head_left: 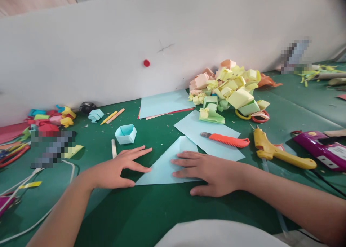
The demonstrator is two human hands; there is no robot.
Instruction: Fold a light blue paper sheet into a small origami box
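Observation:
A light blue sheet of paper (164, 164), folded into a triangle, lies on the green table in front of me. My right hand (200, 171) rests flat on its right part, fingers stretched out and covering some of the paper. At its left corner is my left hand (127, 167), with fingers spread and the index fingertip touching the edge. Just behind the triangle lies a flat light blue sheet (229, 153), and on it an orange utility knife (229, 140) with its blade end to the left. Beyond my left hand stands a small folded blue paper box (125, 134).
Folded paper pieces (229, 84) are heaped at the back right, near a yellow glue gun (281, 153) and a purple device (321, 149). Stacked blue paper (164, 103) lies by the white partition (108, 52). A white cable (40, 223) runs along the left.

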